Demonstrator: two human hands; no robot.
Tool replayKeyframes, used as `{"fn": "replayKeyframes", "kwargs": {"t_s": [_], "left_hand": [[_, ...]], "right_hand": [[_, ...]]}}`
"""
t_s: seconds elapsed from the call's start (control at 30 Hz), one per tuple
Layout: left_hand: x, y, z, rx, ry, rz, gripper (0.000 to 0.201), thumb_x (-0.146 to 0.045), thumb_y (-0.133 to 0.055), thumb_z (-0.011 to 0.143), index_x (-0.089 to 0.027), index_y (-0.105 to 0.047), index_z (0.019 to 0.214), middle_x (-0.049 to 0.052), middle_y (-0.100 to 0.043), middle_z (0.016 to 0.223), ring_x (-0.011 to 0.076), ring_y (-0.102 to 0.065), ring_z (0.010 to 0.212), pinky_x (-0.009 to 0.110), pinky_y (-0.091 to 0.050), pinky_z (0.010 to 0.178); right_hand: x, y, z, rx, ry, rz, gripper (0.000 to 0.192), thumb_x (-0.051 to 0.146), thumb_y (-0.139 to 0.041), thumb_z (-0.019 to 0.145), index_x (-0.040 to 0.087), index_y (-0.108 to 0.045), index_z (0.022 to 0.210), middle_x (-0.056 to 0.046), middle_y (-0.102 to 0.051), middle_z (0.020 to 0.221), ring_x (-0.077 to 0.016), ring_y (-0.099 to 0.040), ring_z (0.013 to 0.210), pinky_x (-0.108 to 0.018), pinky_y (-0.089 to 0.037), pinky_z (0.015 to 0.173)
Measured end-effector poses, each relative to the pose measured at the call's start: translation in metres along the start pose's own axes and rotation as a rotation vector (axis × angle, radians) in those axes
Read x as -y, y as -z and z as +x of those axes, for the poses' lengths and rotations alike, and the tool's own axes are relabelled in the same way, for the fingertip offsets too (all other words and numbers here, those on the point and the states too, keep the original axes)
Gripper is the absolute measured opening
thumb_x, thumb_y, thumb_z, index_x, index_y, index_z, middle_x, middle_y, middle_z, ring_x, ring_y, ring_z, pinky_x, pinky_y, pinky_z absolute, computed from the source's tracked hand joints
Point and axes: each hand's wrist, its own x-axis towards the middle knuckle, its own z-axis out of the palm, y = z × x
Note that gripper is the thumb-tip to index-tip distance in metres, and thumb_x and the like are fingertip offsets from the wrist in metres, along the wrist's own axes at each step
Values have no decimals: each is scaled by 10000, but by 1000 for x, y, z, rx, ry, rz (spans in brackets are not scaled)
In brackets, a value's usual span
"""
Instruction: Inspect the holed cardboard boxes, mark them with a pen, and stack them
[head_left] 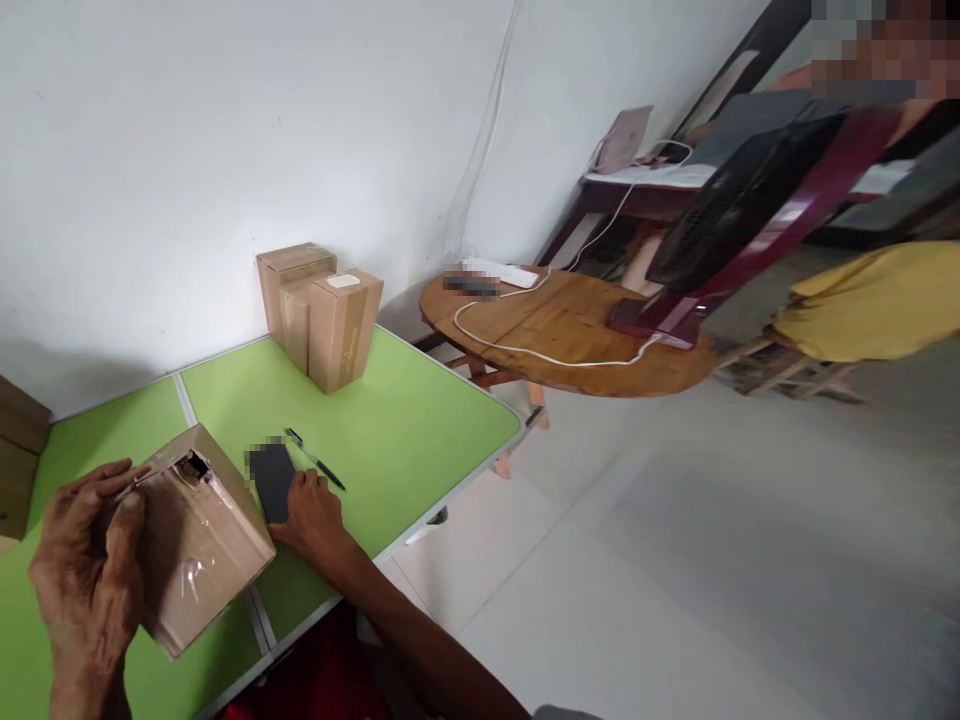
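Observation:
A cardboard box with shiny tape and a torn hole near its upper corner stands tilted over the green table. My left hand grips its left edge, thumb on the near face and fingers over the top. Just right of the box lies a dark flat phone, partly blurred out. My right hand is closed on the phone's right side, with its fingers curled at the edge. Beyond that hand rests a black pen.
Taped cardboard boxes stand against the wall at the table's back. Another carton is at the left edge. A round wooden table carries a white cable and a dark red fan. A person sits at the upper right, near a yellow-covered stool.

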Motion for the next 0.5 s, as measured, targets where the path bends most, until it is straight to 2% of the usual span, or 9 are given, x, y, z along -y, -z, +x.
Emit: {"fn": "replayKeyframes", "kwargs": {"t_s": [0.07,0.2,0.27,0.33,0.4,0.5], "left_hand": [[0,0,0,0,-5,-5,313,-519,-688,959,-246,-837,999,120,-805,1176,341,-741,1167,573,-535,1108],[1,-1,-1,3,1,-13,337,-511,-687,971,-219,-846,1026,143,-806,1197,337,-733,1186,568,-532,1102],[2,0,-2,0,3,-20,332,-497,-688,972,-219,-855,1043,137,-808,1208,327,-738,1186,556,-541,1096],[3,0,-4,0,3,-26,315,-472,-685,976,-223,-861,1055,125,-811,1214,314,-743,1196,534,-553,1093],[4,1,-6,10,5,-26,306,-448,-679,984,-219,-864,1068,118,-811,1224,304,-742,1219,514,-557,1099],[3,0,-8,34,4,-15,312,-431,-663,1000,-211,-866,1086,117,-805,1232,302,-732,1248,504,-553,1112]], "right_hand": [[-3,-3,5,7,-17,87,732,336,-1002,764,63,-680,1362,-346,-705,1457,-470,-717,1364,-543,-611,1089],[-21,-3,3,56,-16,312,406,322,-916,793,165,-724,1115,-200,-823,1209,-408,-794,1192,-485,-621,1005],[-33,0,-4,106,-3,450,304,308,-842,823,181,-710,1066,-145,-834,1121,-366,-810,1123,-440,-636,932],[-45,7,-16,169,9,576,325,337,-752,877,182,-692,1156,-117,-834,1112,-327,-831,1051,-410,-659,844],[-56,18,-30,231,24,763,447,417,-706,925,188,-646,1303,-106,-829,1157,-303,-852,996,-413,-687,803],[-64,41,-54,310,82,1234,663,558,-859,893,230,-598,1407,-110,-812,1270,-313,-875,1008,-471,-720,865]]}}
